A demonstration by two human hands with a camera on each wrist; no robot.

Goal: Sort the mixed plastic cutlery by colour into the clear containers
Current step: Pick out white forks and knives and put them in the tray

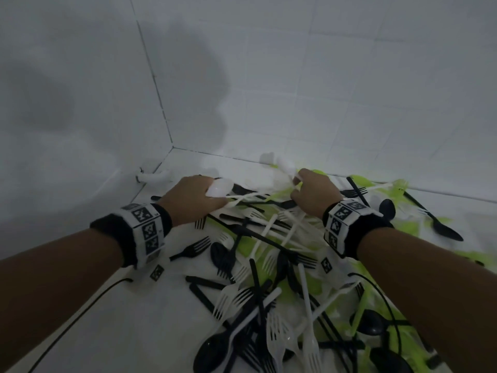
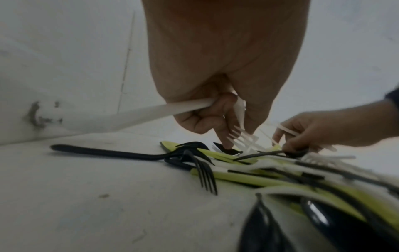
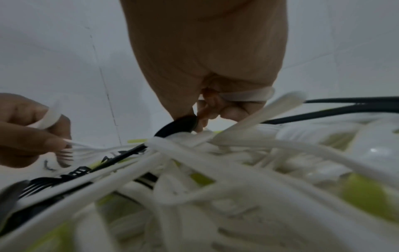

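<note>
Both hands are working the far edge of the mixed black, white and green plastic cutlery heap on the white tabletop. The left hand is pinching white plastic forks, evidently collecting one colour; the right hand is curling round white handles. No clear containers are showing.

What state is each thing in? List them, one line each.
Left hand: grips white cutlery.
Right hand: grips a white handle, fingertips at a black spoon.
Cutlery pile: black, white and green pieces mixed and tangled, unsorted, on the white tiled surface.
Containers: none in view.
</note>
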